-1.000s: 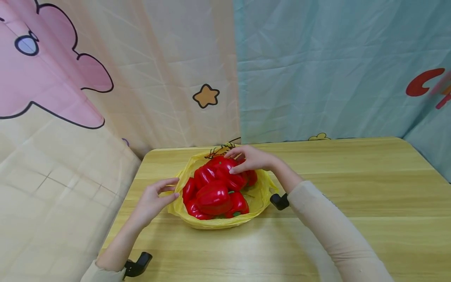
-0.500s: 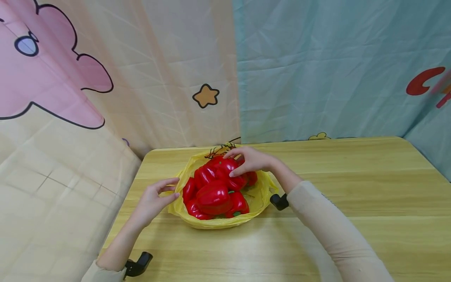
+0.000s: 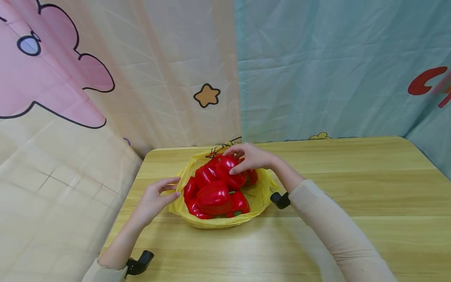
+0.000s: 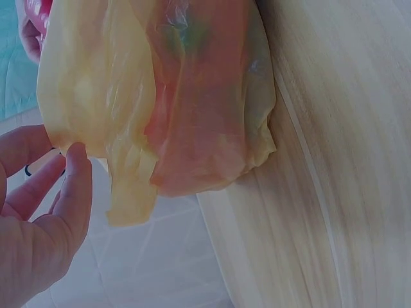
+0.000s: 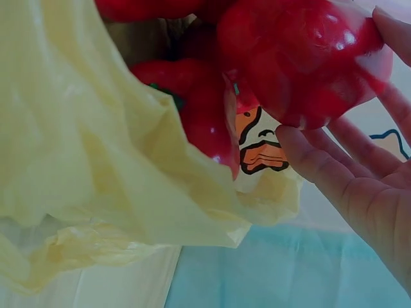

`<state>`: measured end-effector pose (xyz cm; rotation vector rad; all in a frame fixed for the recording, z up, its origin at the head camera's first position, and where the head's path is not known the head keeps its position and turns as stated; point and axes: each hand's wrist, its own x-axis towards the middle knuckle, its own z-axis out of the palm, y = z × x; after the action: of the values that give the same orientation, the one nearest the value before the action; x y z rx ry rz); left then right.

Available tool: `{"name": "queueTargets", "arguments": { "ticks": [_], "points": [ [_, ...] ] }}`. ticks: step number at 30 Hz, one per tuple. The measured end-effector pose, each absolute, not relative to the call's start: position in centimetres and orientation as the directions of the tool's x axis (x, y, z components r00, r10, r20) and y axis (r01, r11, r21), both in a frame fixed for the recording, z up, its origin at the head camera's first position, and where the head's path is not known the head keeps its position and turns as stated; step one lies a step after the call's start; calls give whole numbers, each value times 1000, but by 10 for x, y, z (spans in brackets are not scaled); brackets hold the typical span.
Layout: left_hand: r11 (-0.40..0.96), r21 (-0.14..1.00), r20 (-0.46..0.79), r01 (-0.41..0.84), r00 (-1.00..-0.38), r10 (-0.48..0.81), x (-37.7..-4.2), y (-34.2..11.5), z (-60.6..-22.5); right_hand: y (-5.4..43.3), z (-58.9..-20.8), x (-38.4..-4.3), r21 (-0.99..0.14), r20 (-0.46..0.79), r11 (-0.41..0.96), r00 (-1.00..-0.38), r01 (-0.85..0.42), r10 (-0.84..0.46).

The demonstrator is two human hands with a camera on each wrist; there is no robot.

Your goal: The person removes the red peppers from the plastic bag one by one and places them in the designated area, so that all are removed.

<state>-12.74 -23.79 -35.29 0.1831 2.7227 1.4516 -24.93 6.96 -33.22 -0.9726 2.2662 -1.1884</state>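
Observation:
Several glossy red bell peppers [image 3: 213, 197] lie heaped in a wide-mouthed yellow plastic bag [image 3: 257, 201] on the table. At the back right of the heap, my right hand [image 3: 251, 156] grips one bell pepper [image 5: 302, 58], its thumb on one side and fingers spread round the other. This pepper sits at the top of the pile. My left hand [image 3: 151, 201] is at the bag's left rim, fingers loosely bent and a gap between thumb and fingers. In the left wrist view its fingertips [image 4: 77, 154] touch the bag's edge. Lower peppers are partly hidden.
The wood-grain table [image 3: 352, 188] extends to the right of the bag and in front of it. A patterned curtain [image 3: 317, 78] hangs behind the table's back edge and along its sides. Black wrist mounts [image 3: 280, 200] stick out from the sleeves.
My right hand and the pepper in it have risen very slightly, and the pepper has tipped a little. The left hand and the bag look nearly unchanged.

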Motion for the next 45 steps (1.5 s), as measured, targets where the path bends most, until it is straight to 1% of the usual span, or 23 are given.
{"name": "queueTargets", "arguments": {
  "ticks": [2, 8, 13, 21, 28, 35, 45],
  "points": [
    [553, 829, 13, 83, -992, 129, -127, -238, -353, 70, -330, -250, -824, -22, 398, -679, -403, -734],
    [543, 837, 1, 74, -991, 134, -127, -236, -351, 74, -323, -249, -832, -28, 405, -702, -378, -712],
    [532, 844, -10, 66, -990, 139, -127, -234, -348, 81, -313, -248, -845, 12, 372, -709, -384, -705],
    [529, 846, -7, 69, -990, 140, -127, -233, -347, 101, -300, -249, -866, 45, 352, -756, -355, -652],
    [531, 844, 6, 76, -991, 132, -126, -237, -350, 119, -297, -249, -861, 63, 375, -802, -345, -594],
    [517, 853, -3, 72, -990, 141, -126, -237, -351, 145, -299, -251, -864, 51, 403, -851, -300, -523],
    [493, 868, -9, 59, -991, 135, -126, -237, -353, 182, -312, -249, -854, 18, 458, -893, -247, -449]
  ]
}}
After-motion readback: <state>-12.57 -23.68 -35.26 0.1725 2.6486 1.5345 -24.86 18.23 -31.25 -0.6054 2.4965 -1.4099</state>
